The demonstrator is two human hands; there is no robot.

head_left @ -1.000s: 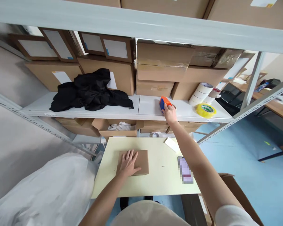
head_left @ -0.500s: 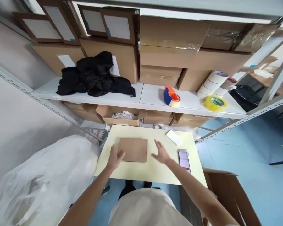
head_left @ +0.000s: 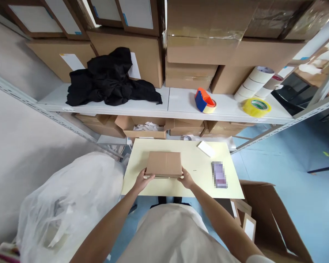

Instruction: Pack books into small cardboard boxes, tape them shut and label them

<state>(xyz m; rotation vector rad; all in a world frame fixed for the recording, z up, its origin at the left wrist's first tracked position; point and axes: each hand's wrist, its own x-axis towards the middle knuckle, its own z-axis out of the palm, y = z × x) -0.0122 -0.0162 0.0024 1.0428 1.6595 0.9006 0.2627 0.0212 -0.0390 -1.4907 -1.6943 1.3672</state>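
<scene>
The left hand (head_left: 143,180) and right hand (head_left: 186,179) are angling inward, half curled. They are gripping a cardboard box (head_left: 164,163) by its near corners over a pale table (head_left: 200,160).

A low, rectangular cardboard box (head_left: 164,163), plain brown, its top closed, with a faint line running front to back. Long sides parallel the far edge of the surface (head_left: 192,157); it sits nearer the left edge than the right.

Free tabletop (head_left: 199,160) between box (head_left: 164,163) and phone (head_left: 219,175)
</scene>
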